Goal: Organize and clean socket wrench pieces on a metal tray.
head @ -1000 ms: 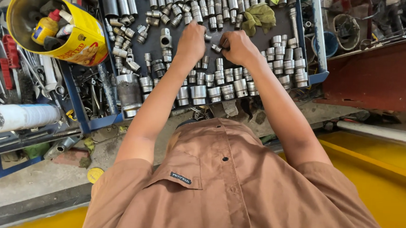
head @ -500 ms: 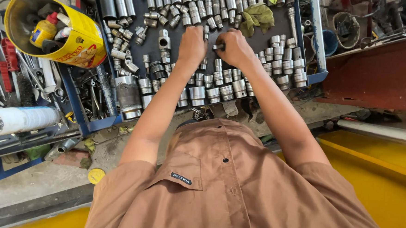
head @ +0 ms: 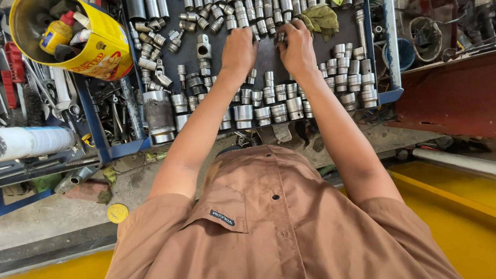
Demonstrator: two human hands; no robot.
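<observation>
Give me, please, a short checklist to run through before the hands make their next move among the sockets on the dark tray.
1. Both hands over the tray: ok; left hand and right hand rest among the sockets.
2. Right hand's grip on a small socket: cannot tell; fingers hide it.
3. Left hand empty: cannot tell; palm faces down.
4. Front row of sockets upright: ok.
5. Green rag apart from the right hand: ok, though close.
6. Yellow can beside the tray, tilted: ok.
</observation>
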